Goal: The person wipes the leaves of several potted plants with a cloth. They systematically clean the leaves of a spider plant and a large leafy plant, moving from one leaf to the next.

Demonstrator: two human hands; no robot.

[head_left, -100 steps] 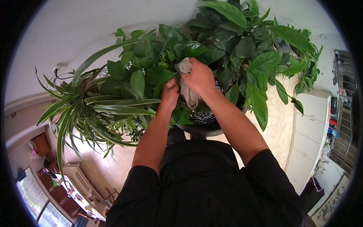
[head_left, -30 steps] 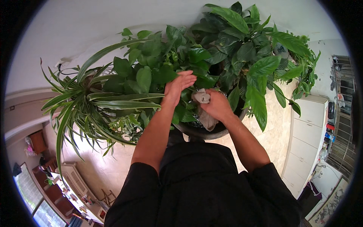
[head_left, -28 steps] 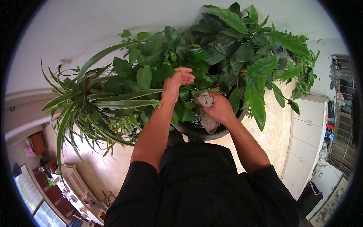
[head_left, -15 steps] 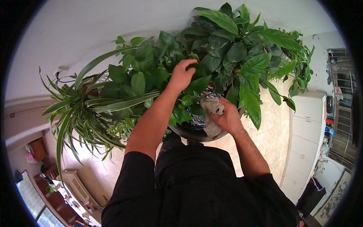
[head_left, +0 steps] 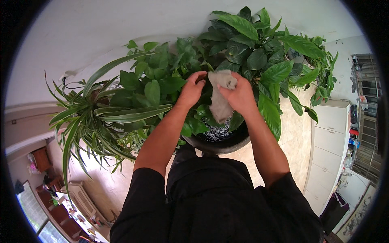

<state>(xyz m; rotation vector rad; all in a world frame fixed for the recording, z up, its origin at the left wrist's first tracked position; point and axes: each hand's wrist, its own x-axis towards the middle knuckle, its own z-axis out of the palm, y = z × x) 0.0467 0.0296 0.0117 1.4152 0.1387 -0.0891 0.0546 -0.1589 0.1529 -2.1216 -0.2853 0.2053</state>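
A crumpled grey cloth (head_left: pixel 220 106) hangs from my right hand (head_left: pixel 242 96), whose fingers are closed round its upper part. It hangs among leaves above a dark round pot (head_left: pixel 216 148). Glossy wet-looking dark material (head_left: pixel 219 133) shows inside the pot. Left of the cloth, my left hand (head_left: pixel 191 91) reaches in among heart-shaped green leaves (head_left: pixel 152 92). Its fingers are curled toward the thumb; what lies between them, if anything, is hidden. Broad pointed leaves (head_left: pixel 270 110) of another plant rise beside and behind my right hand.
A striped spider plant (head_left: pixel 77 115) spreads at the left, its long blades reaching toward my left forearm. A pale wall (head_left: pixel 133 24) stands behind the plants. At the right is a white cabinet (head_left: pixel 329 135); tiled floor (head_left: pixel 293 133) shows between it and the pot.
My right hand has lifted the cloth up and away from the pot's rim, toward the leaves. The left hand has dropped slightly, and its fingers have drawn in. The hands are closer together.
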